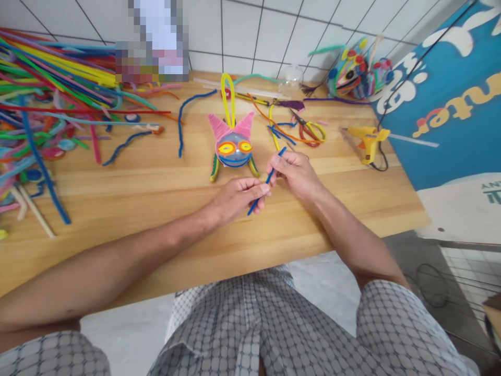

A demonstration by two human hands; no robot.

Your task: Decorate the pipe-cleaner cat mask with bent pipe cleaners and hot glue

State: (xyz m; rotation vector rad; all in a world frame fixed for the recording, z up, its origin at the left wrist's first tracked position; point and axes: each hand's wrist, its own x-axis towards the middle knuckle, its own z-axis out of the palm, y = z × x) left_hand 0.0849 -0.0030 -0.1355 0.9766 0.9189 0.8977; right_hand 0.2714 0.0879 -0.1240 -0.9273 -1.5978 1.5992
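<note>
A short blue pipe cleaner is held slantwise between my two hands above the near part of the table. My left hand pinches its lower end, thumb on top. Higher up, my right hand grips the other end between thumb and fingers. Just beyond stands a craft figure with a rounded blue body, pink pointed ears, orange-and-yellow ringed eyes and green-and-yellow legs. A yellow pipe-cleaner loop rises from its top. Neither hand touches the figure.
Many coloured pipe cleaners are heaped at the left. Behind my right hand lie scissors and blue scraps. A yellow glue gun with a cord rests at the right, near a colourful fish-like craft. White tiles back the table.
</note>
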